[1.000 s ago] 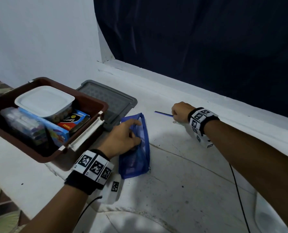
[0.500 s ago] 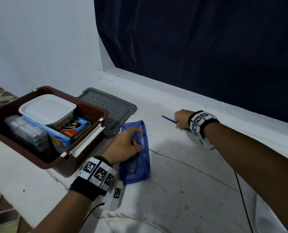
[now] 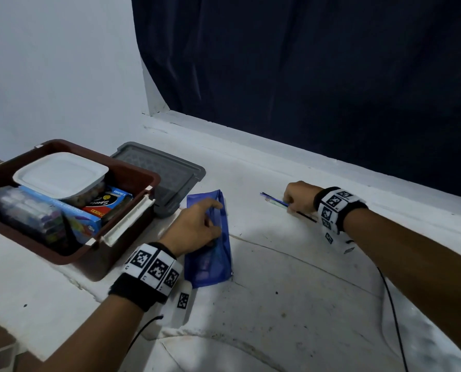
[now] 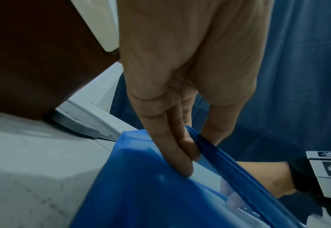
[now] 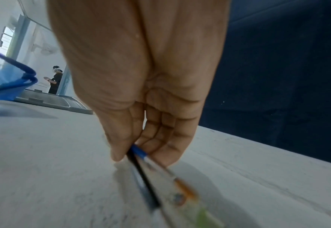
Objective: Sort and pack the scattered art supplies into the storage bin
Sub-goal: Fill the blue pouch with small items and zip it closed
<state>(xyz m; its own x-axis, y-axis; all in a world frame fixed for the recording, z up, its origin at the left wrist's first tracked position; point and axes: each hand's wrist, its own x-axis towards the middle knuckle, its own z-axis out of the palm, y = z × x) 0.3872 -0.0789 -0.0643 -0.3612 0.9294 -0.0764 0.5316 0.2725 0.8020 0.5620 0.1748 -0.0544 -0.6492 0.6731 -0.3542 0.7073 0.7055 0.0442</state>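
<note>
Translucent blue zip pouch (image 3: 210, 251) lies flat at scene centre, mouth held open, long axis running near to far. Thin pens, blue and black (image 3: 273, 201), right of pouch, pinched together just above white surface. Brown rectangular plastic storage bin (image 3: 132, 232) at left, open, holding white-lidded tub (image 3: 60, 174), coloured boxes (image 3: 108, 204), clear marker case (image 3: 27, 210).

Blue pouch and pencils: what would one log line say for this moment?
left hand: holds blue pouch open | right hand: grips pencils on white surface | storage bin: partly filled
</note>
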